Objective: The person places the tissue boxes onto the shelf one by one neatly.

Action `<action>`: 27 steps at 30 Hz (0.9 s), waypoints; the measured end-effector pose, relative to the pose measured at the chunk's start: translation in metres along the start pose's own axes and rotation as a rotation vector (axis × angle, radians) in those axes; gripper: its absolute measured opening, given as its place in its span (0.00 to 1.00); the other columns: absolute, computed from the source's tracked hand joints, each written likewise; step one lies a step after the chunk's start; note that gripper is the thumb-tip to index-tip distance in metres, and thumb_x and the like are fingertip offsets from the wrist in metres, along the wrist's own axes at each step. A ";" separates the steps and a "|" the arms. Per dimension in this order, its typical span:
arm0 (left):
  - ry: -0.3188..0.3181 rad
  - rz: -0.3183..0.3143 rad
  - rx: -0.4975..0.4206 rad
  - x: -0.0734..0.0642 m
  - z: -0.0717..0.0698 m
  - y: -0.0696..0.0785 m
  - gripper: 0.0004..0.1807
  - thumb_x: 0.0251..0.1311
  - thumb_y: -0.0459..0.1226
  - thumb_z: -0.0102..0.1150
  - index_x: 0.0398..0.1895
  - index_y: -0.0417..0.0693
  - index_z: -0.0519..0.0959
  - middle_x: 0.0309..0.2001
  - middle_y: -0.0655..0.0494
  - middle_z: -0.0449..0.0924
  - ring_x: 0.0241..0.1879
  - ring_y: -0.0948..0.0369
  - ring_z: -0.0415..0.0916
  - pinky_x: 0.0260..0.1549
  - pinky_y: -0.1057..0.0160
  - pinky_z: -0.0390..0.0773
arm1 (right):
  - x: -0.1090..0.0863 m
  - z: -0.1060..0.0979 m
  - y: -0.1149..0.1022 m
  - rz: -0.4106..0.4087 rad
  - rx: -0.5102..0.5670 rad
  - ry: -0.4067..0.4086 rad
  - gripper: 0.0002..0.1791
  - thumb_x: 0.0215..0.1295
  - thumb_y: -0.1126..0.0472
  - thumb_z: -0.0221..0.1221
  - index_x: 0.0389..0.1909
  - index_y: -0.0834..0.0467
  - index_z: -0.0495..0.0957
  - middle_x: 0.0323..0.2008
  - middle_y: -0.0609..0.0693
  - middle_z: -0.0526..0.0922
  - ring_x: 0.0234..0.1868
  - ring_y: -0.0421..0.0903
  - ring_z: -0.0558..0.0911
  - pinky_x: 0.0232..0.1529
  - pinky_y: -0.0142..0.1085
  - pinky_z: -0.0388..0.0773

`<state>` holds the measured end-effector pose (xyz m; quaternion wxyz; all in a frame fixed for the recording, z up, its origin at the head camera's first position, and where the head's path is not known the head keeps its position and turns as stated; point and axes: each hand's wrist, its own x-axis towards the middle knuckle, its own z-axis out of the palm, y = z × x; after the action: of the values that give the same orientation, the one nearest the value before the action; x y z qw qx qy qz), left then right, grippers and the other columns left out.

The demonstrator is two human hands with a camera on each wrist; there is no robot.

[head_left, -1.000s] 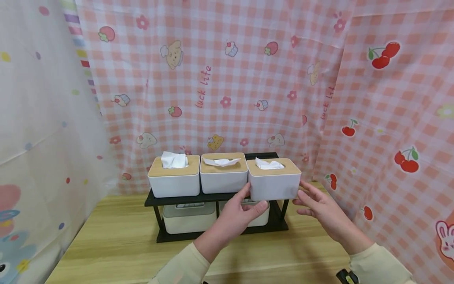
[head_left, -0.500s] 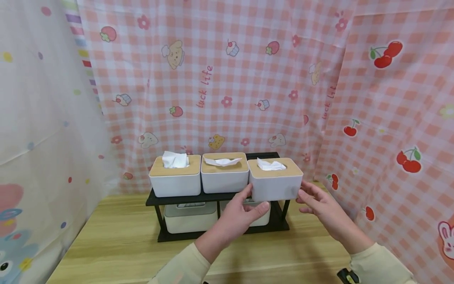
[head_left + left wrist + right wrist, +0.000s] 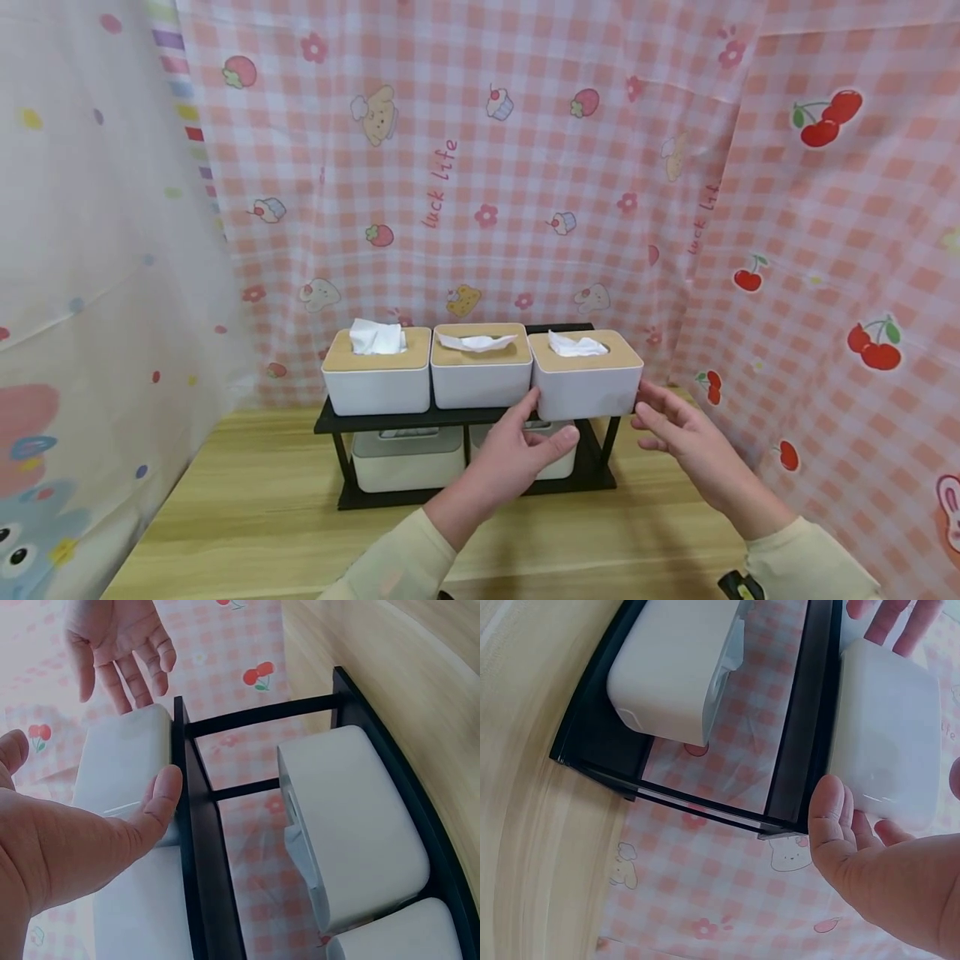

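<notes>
A white tissue box (image 3: 588,393) with a light wood lid stands at the right end of the black rack's (image 3: 375,423) upper tier, overlapping its front edge. My left hand (image 3: 517,450) touches its left front corner with fingertips, thumb stretched out below the box front. At the other end, my right hand (image 3: 678,437) has its fingers along the right side and its thumb near the front corner. The right wrist view shows these fingers (image 3: 829,817) right at the end of the box. Two like boxes, a middle one (image 3: 480,385) and a left one (image 3: 378,390), stand beside it.
On the rack's lower tier lie two more boxes, a left one (image 3: 408,462) and a right one (image 3: 558,467) partly hidden by my left hand. The rack stands on a wood-grain table (image 3: 247,492). A pink checked curtain (image 3: 480,167) hangs close behind it.
The right-hand tissue box has shifted slightly back toward the rack, with both hands staying at its ends. The head view has turned slightly left.
</notes>
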<state>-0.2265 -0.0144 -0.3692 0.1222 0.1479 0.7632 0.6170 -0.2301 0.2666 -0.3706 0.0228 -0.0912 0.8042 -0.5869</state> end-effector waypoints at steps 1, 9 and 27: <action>0.002 0.003 0.003 0.001 0.001 -0.001 0.54 0.69 0.63 0.65 0.88 0.53 0.51 0.85 0.50 0.56 0.66 0.52 0.78 0.58 0.47 0.85 | 0.000 0.000 0.000 0.001 0.000 0.002 0.38 0.87 0.48 0.48 0.86 0.63 0.50 0.80 0.65 0.62 0.58 0.31 0.78 0.55 0.29 0.83; 0.035 -0.014 0.019 0.002 0.004 -0.003 0.53 0.68 0.65 0.65 0.87 0.53 0.54 0.84 0.48 0.59 0.65 0.52 0.78 0.57 0.48 0.85 | -0.002 -0.002 0.002 -0.014 -0.010 0.001 0.38 0.87 0.48 0.49 0.86 0.62 0.50 0.81 0.64 0.61 0.57 0.28 0.78 0.56 0.29 0.82; 0.076 0.009 0.069 -0.001 0.008 -0.006 0.50 0.68 0.62 0.67 0.86 0.54 0.58 0.79 0.45 0.63 0.60 0.54 0.79 0.49 0.55 0.86 | -0.001 0.001 0.003 -0.008 -0.081 0.036 0.38 0.86 0.45 0.50 0.86 0.59 0.54 0.77 0.63 0.66 0.69 0.51 0.75 0.56 0.29 0.83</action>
<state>-0.2230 -0.0087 -0.3763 0.0850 0.1320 0.7875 0.5959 -0.2296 0.2666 -0.3743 0.0022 -0.0846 0.8272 -0.5555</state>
